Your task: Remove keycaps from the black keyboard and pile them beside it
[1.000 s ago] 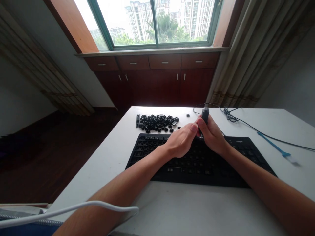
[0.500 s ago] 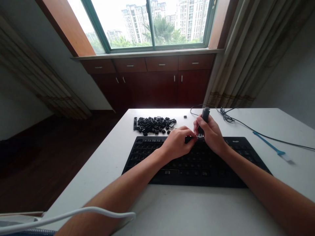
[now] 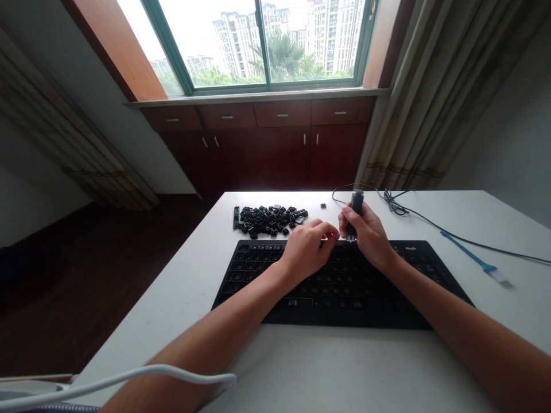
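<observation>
My right hand is shut on a dark grey keycap puller, which stands upright above the far edge of a black keyboard. My left hand rests curled over the keyboard's top row, close to my right hand. A small dark piece shows under its fingertips, mostly hidden. Left of my hands lies a heap of loose black keycaps, with a long black key at its left end. One lone keycap sits apart from the heap.
Everything lies on a white table. A black cable loops behind the keyboard and runs right, past a blue-handled brush. A white cable crosses the near left corner. Wooden cabinets stand beyond the table, under a window.
My left hand has moved slightly left, away from the puller, and the black piece at its fingertips is now mostly hidden. My right hand still grips the puller.
</observation>
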The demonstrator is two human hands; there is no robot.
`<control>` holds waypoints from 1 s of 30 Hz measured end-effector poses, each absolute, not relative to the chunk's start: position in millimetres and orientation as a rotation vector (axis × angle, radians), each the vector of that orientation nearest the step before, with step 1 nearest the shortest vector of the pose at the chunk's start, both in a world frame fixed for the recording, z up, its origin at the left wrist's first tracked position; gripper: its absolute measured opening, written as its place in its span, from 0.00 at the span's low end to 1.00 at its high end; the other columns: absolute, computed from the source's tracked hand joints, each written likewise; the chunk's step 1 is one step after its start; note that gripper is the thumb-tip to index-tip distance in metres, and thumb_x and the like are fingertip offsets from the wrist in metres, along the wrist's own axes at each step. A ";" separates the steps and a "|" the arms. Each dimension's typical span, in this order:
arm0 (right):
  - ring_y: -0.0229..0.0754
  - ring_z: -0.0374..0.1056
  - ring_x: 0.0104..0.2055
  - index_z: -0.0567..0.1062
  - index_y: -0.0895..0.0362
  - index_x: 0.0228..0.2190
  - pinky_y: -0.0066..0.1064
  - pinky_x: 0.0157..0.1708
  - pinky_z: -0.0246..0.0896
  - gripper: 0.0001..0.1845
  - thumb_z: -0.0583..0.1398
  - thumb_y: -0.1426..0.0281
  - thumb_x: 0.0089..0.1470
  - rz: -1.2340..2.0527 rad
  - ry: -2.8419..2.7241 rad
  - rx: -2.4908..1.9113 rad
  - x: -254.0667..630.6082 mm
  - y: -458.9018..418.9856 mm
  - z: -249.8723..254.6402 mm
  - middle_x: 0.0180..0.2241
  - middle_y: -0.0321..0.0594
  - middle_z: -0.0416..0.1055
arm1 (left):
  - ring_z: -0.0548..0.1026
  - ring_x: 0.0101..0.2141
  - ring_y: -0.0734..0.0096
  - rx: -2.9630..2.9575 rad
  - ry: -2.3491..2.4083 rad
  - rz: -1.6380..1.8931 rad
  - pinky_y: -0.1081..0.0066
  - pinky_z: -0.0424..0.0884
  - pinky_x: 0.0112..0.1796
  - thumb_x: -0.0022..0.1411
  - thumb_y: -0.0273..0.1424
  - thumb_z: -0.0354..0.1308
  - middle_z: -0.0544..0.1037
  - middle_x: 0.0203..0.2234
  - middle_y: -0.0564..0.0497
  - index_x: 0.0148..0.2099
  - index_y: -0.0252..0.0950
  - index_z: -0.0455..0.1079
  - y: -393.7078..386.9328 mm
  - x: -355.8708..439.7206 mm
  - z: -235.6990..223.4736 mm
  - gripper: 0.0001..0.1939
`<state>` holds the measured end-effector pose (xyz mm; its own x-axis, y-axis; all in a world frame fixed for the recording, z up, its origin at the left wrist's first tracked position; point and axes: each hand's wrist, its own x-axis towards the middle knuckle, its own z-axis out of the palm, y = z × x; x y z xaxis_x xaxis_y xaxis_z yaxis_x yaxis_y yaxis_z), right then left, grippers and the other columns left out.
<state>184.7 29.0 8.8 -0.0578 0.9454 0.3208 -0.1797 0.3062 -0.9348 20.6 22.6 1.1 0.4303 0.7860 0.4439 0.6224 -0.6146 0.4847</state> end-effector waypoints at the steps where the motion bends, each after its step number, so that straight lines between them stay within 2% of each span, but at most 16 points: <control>1: 0.35 0.63 0.24 0.66 0.53 0.34 0.30 0.28 0.61 0.12 0.61 0.60 0.62 1.103 -1.274 -0.817 184.6 29.1 8.8 0.25 0.30 0.66 | 0.77 0.36 0.64 2.476 1.204 0.926 0.65 0.73 0.40 0.69 0.36 0.57 0.79 0.37 0.49 0.41 0.39 0.77 20.9 19.7 3.1 0.10; 4: 0.35 0.62 0.24 0.66 0.53 0.34 0.30 0.27 0.61 0.12 0.61 0.59 0.62 1.083 -1.260 -0.838 184.2 29.4 8.9 0.25 0.30 0.66 | 0.76 0.40 0.60 2.618 1.052 0.803 0.62 0.73 0.43 0.68 0.39 0.59 0.79 0.38 0.47 0.42 0.38 0.78 19.5 11.2 12.3 0.11; 6: 0.35 0.62 0.24 0.66 0.53 0.34 0.30 0.27 0.61 0.12 0.61 0.59 0.62 1.080 -1.266 -0.837 183.8 29.8 8.9 0.25 0.30 0.66 | 0.76 0.42 0.60 2.708 0.921 0.684 0.62 0.73 0.45 0.68 0.36 0.58 0.79 0.41 0.46 0.45 0.38 0.78 22.8 0.9 19.5 0.10; 9: 0.35 0.62 0.23 0.67 0.53 0.35 0.30 0.27 0.60 0.12 0.61 0.60 0.62 1.090 -1.276 -0.839 183.8 30.4 8.7 0.25 0.30 0.66 | 0.76 0.43 0.63 2.753 0.734 0.537 0.65 0.73 0.46 0.71 0.31 0.54 0.79 0.43 0.46 0.47 0.38 0.78 30.8 -15.1 27.8 0.11; 12: 0.35 0.62 0.24 0.67 0.54 0.35 0.30 0.27 0.60 0.10 0.60 0.61 0.63 1.119 -1.296 -0.835 184.7 30.5 7.9 0.25 0.31 0.67 | 0.78 0.42 0.66 2.707 0.669 0.526 0.67 0.73 0.46 0.74 0.30 0.51 0.79 0.43 0.47 0.48 0.38 0.78 37.0 -24.4 30.4 0.13; 16: 0.36 0.63 0.25 0.68 0.55 0.36 0.32 0.30 0.62 0.09 0.60 0.62 0.64 1.142 -1.391 -0.793 186.5 28.8 6.7 0.27 0.32 0.68 | 0.78 0.43 0.67 2.648 0.780 0.698 0.68 0.73 0.46 0.73 0.31 0.53 0.79 0.44 0.47 0.47 0.38 0.78 43.1 -27.5 25.4 0.12; 20: 0.38 0.66 0.28 0.69 0.54 0.37 0.34 0.34 0.64 0.11 0.59 0.60 0.65 1.095 -1.583 -0.780 188.9 25.2 8.1 0.30 0.35 0.69 | 0.78 0.38 0.67 2.597 1.188 0.873 0.67 0.73 0.43 0.71 0.33 0.56 0.80 0.41 0.49 0.43 0.39 0.79 52.3 -31.5 15.9 0.09; 23: 0.40 0.68 0.31 0.69 0.54 0.38 0.36 0.37 0.65 0.11 0.56 0.59 0.67 1.008 -1.808 -0.821 192.1 21.2 10.9 0.30 0.36 0.71 | 0.78 0.39 0.64 2.614 1.369 0.805 0.65 0.73 0.42 0.69 0.33 0.58 0.80 0.40 0.50 0.41 0.40 0.79 57.2 -34.9 9.6 0.08; 30: 0.43 0.70 0.32 0.67 0.52 0.40 0.39 0.38 0.65 0.08 0.53 0.62 0.69 0.810 -2.144 -0.833 196.2 13.0 13.8 0.31 0.38 0.74 | 0.78 0.40 0.62 2.688 1.331 0.792 0.63 0.73 0.43 0.71 0.32 0.55 0.80 0.41 0.48 0.42 0.38 0.79 52.7 -30.4 7.9 0.10</control>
